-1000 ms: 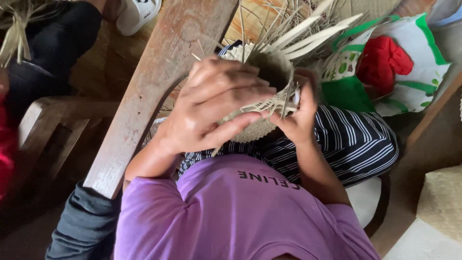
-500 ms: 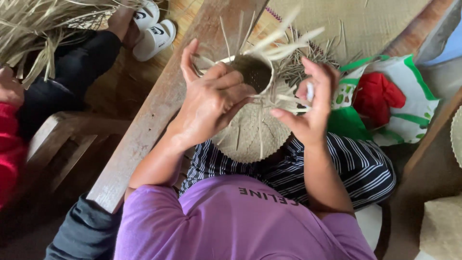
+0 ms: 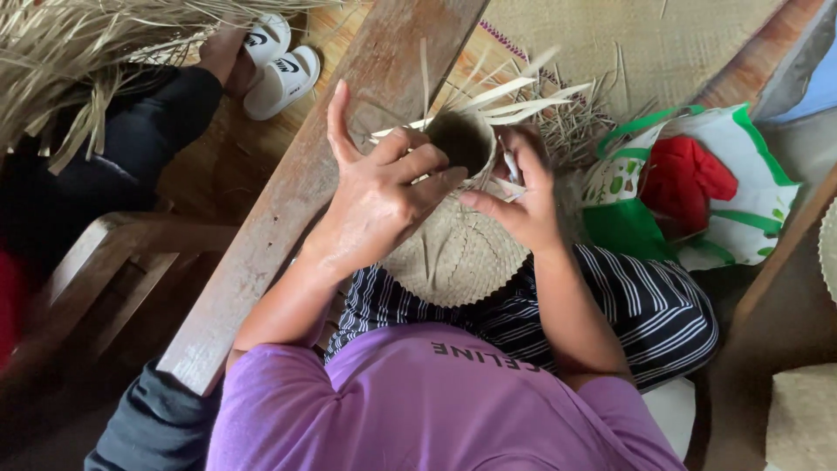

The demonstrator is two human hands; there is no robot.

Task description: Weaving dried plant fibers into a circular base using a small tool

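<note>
Woven floor mat (image 3: 680,35) behind; since before, we note the basket (image 3: 458,253) lowered lapward, left hand (image 3: 379,196) and right hand (image 3: 523,205) both clamped on its rim.

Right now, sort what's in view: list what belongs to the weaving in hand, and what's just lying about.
In hand:
- woven straw hat, on the lap
- loose strips sticking out past its opening
- left hand and right hand, both on the hat

Lying about:
- green and white bag with red cloth
- white shoes
- wooden plank
- straw pile
- floor mat
</note>
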